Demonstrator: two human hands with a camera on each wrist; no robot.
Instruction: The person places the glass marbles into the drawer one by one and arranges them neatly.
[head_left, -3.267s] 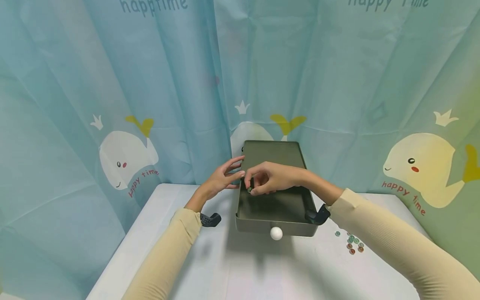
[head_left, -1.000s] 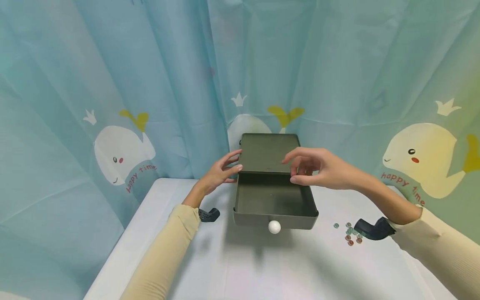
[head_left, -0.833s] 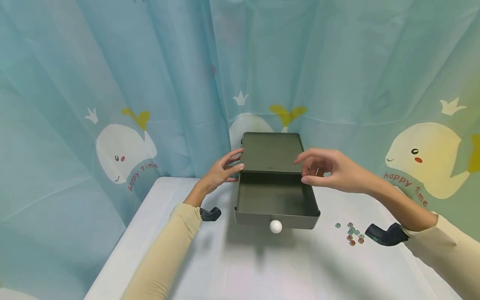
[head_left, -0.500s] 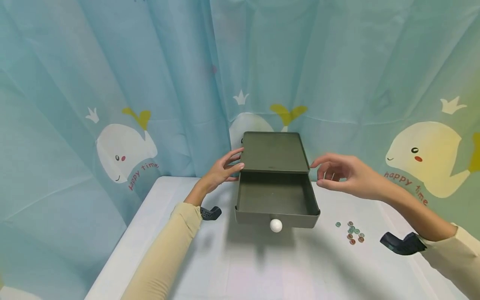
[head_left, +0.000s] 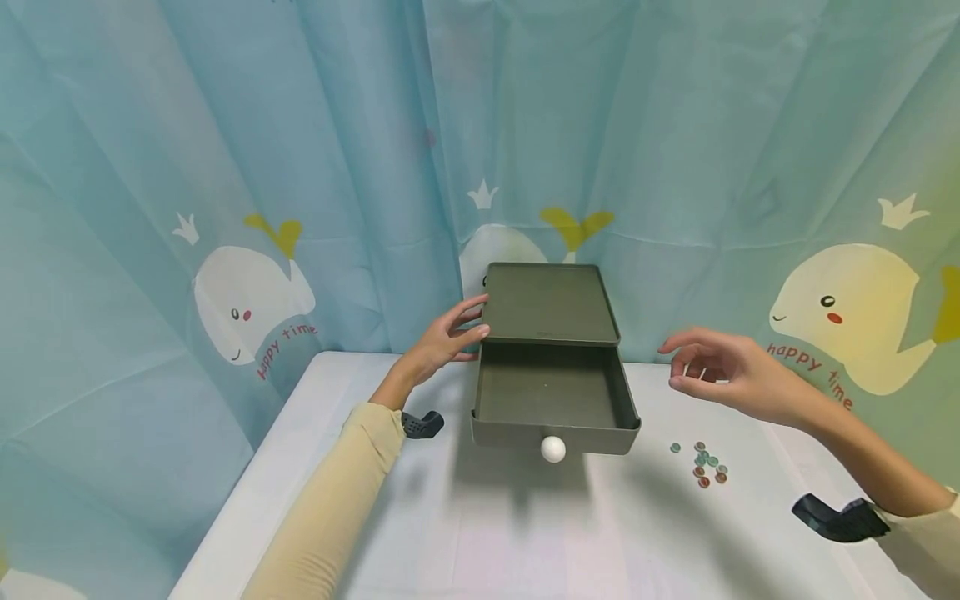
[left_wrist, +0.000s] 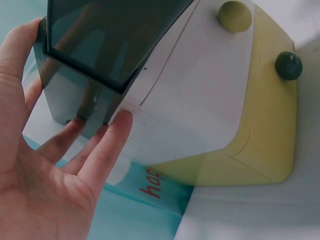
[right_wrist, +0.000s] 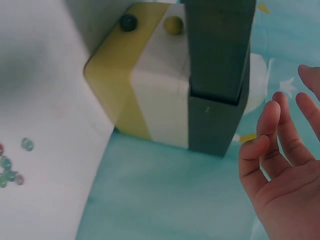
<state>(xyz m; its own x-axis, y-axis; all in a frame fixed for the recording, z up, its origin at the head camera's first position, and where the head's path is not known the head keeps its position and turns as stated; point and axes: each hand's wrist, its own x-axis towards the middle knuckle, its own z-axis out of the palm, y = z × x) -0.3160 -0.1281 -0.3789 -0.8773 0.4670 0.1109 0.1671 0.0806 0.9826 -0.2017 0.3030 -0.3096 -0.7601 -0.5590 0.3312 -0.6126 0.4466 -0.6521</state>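
A small three-tier drawer cabinet stands on the table; its dark green top (head_left: pixel 551 304) shows in the head view. The green top drawer (head_left: pixel 517 437), with a white knob (head_left: pixel 553 450), is pulled out towards me. My left hand (head_left: pixel 438 346) rests against the cabinet's left side, fingers spread and thumb near the top edge. In the left wrist view its fingertips (left_wrist: pixel 122 120) touch the green wall. My right hand (head_left: pixel 735 375) hovers to the right of the cabinet, fingers loosely bent, holding nothing. Several small glassy round pieces (head_left: pixel 702 461), green and reddish-brown, lie on the table below it.
Beneath the green tier are a white tier (right_wrist: pixel 160 80) with a yellow knob (right_wrist: pixel 173 25) and a yellow tier (right_wrist: pixel 112 75) with a dark green knob (right_wrist: pixel 128 22), both shut. A whale-print curtain (head_left: pixel 390 167) hangs right behind the white table (head_left: pixel 360 517).
My right hand, earlier pinching a small round piece over the drawer, has let go of it and moved right, away from the cabinet. My left hand stays at the cabinet's side.
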